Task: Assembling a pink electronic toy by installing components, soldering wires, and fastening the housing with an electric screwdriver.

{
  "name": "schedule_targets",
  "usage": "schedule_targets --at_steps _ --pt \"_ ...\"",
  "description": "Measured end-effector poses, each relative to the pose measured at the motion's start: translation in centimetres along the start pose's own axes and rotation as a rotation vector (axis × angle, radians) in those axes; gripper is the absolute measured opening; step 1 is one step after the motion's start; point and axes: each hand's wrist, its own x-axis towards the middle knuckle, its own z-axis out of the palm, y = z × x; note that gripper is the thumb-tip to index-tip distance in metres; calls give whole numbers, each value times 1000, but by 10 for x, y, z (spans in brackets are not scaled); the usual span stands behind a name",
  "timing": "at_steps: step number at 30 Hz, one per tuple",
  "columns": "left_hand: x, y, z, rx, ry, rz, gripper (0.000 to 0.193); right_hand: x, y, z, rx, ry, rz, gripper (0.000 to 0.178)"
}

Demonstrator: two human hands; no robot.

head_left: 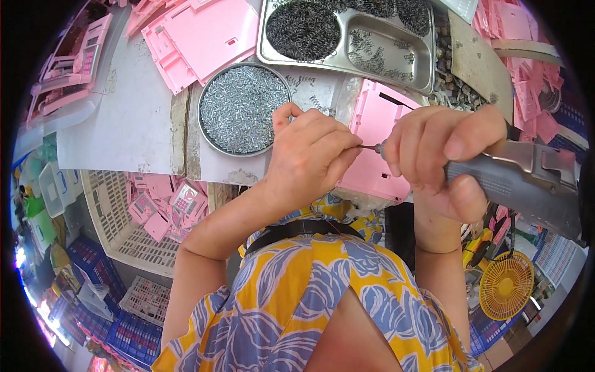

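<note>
My right hand is wrapped round a grey electric screwdriver, held sideways with its bit pointing left. At the bit's tip, the thumb and forefinger of my left hand are pinched together; whatever lies between them is hidden. Beneath both hands is a pink plastic panel with slots, lying on clear wrapping at the table's front edge. Close to my left hand stands a round metal bowl full of small silver screws.
Behind the bowl, a steel compartment tray holds dark coil springs. More pink panels lie at the back left. Below the table's left side, a white plastic crate contains pink parts. A yellow fan is low on the right.
</note>
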Motion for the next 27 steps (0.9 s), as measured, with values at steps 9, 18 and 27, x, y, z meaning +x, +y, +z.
schedule_targets --at_steps 9,18,27 --pt "4 5 -41 -125 -24 -96 41 -34 2 16 181 30 121 29" --pt "5 -10 -41 5 15 -26 35 -46 23 27 -123 -116 35 17" --pt "76 -2 49 202 -287 203 22 -41 13 19 -132 -129 100 18"
